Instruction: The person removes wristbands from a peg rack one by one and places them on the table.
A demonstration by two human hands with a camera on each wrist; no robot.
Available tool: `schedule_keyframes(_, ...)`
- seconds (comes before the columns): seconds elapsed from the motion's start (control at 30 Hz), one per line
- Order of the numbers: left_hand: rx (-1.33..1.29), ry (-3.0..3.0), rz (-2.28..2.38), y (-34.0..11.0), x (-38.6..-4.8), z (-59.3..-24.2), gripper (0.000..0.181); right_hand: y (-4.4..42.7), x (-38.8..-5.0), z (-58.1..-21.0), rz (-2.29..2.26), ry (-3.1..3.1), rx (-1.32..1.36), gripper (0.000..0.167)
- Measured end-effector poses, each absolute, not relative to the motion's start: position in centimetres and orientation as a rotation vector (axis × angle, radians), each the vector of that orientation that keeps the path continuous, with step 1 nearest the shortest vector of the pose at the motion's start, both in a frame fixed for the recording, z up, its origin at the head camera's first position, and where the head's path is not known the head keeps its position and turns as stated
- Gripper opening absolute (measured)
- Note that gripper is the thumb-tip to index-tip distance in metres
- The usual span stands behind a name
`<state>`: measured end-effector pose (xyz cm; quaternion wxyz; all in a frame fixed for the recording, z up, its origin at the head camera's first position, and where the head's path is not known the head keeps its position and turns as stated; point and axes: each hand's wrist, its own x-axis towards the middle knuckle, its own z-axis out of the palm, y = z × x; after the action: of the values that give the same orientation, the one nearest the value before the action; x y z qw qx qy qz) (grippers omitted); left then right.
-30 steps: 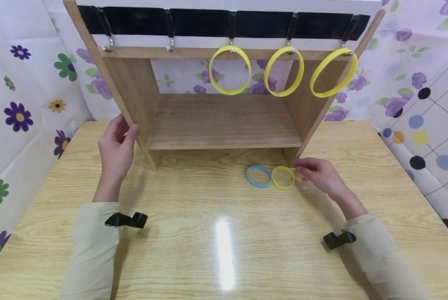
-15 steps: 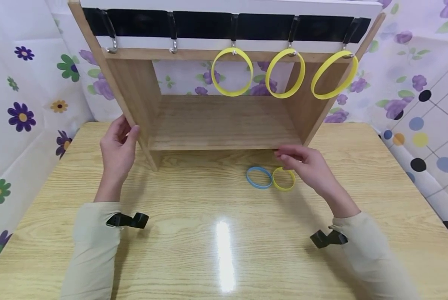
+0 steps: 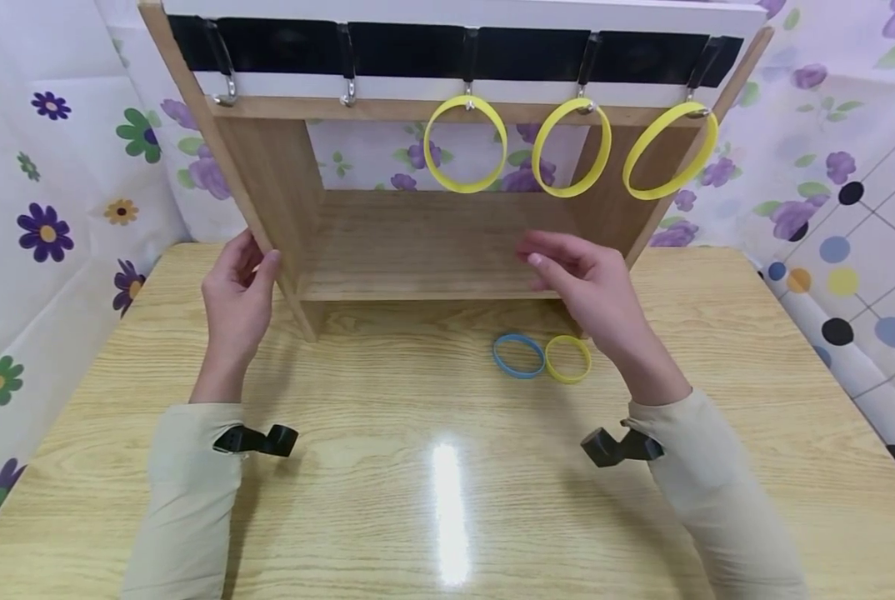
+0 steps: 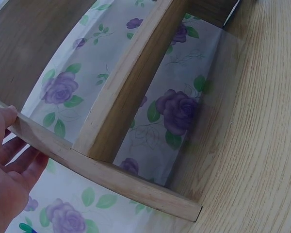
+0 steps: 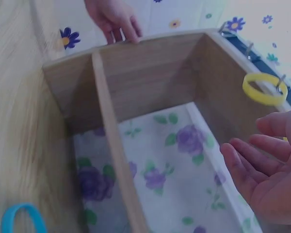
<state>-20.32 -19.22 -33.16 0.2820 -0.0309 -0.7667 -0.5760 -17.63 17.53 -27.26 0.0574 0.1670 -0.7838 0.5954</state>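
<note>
The pale-brown wooden shelf unit (image 3: pixel 417 242) stood upright toward the back of the wood-grained table (image 3: pixel 327 500). The left hand (image 3: pixel 236 292) gripped the edge of its left side panel, thumb in front and fingers behind. The right hand (image 3: pixel 590 279) held nothing, its grip loose with fingers slightly bent, in front of the unit's right half. The unit looked rigid and bulky, probably best taken by both side panels. Three yellow ring-shaped bands, at left (image 3: pixel 466 188), middle (image 3: pixel 567 192) and right (image 3: pixel 646 195), hung from metal hooks on the black-and-white rail (image 3: pixel 406 50) and might have swung or slipped if jolted. A thin blue band (image 3: pixel 518 374) and a smaller yellow band (image 3: pixel 567 380) lay side by side near the unit's right foot, in the way below; both seemed light and flexible, easiest pinched by the rim.
</note>
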Motion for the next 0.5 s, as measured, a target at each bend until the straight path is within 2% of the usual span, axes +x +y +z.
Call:
schedule_keyframes(0.23, -0.069, -2.059, -1.55, -19.4, -20.1, -33.1, 0.041, 14.9, -18.0, -25.2, 1.845, -2.269, 0.581, 0.033)
schedule_keyframes(0.5, -0.103, -2.037, -1.553, -19.3, -20.3, -33.3, 0.039, 12.9, -18.5, -24.4, 2.046, -2.067, 0.521, 0.034)
